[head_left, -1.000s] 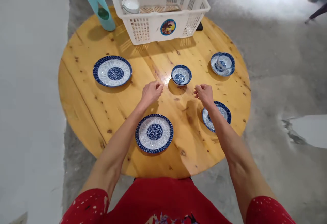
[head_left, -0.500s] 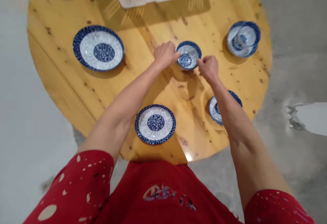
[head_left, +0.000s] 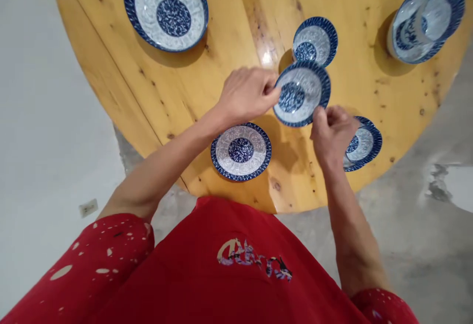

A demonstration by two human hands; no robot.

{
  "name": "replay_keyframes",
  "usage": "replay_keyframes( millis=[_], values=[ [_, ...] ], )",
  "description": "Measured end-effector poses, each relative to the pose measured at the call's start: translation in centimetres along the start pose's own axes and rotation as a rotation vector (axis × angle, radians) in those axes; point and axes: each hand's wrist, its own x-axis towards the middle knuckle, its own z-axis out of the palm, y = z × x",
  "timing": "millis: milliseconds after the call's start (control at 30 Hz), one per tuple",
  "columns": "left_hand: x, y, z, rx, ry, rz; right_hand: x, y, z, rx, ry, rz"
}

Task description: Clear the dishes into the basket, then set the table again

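Both my hands grip a small blue-and-white patterned bowl by its rim, seemingly above the table. My left hand pinches its left side, and my right hand its lower right side. Just behind, partly covered by the held bowl, is a similar small bowl. Whether the two touch cannot be told. A flat plate with a dark blue rim lies nearest my body, below my left hand. Partly hidden by my right hand is another small blue-rimmed dish.
The round wooden table carries a large deep blue-and-white dish at the far left. At the far right, a patterned cup stands in a bowl. The table's curved front edge runs close to my red shirt.
My hands have moved toward my body with one small bowl, and a second similar bowl now shows behind it. The view has tilted down, so the white basket is out of sight.
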Motion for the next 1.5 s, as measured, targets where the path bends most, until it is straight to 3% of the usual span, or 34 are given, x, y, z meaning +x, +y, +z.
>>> replay_keyframes(
  millis=[133, 267, 500, 767, 1000, 1267, 1500],
  values=[
    [-6.4, -3.6, 2.9, -0.123, -0.061, -0.029, -7.3, -1.2, 1.5, 0.077, -0.041, 0.088],
    [-9.2, -5.4, 2.7, -0.141, -0.193, 0.120, -11.6, -1.8, 3.2, 0.151, -0.120, 0.188],
    [-8.8, -7.2, 1.3, -0.030, -0.267, 0.188, -14.4, -3.4, 5.6, 0.248, -0.136, 0.318],
    [-8.9, -8.9, 2.5, -0.095, -0.238, 0.249, -16.4, -3.3, 7.1, 0.233, -0.161, 0.403],
    [-8.2, -10.1, 3.6, -0.206, -0.211, 0.227, -17.3, -4.1, 7.5, 0.268, -0.193, 0.435],
    [-8.2, -10.2, 3.2, -0.152, -0.286, 0.199, -17.3, -4.6, 7.4, 0.278, -0.217, 0.457],
    [-8.3, -10.1, 3.2, -0.136, -0.278, 0.207, -17.3, -4.8, 7.4, 0.304, -0.216, 0.473]
  ],
)
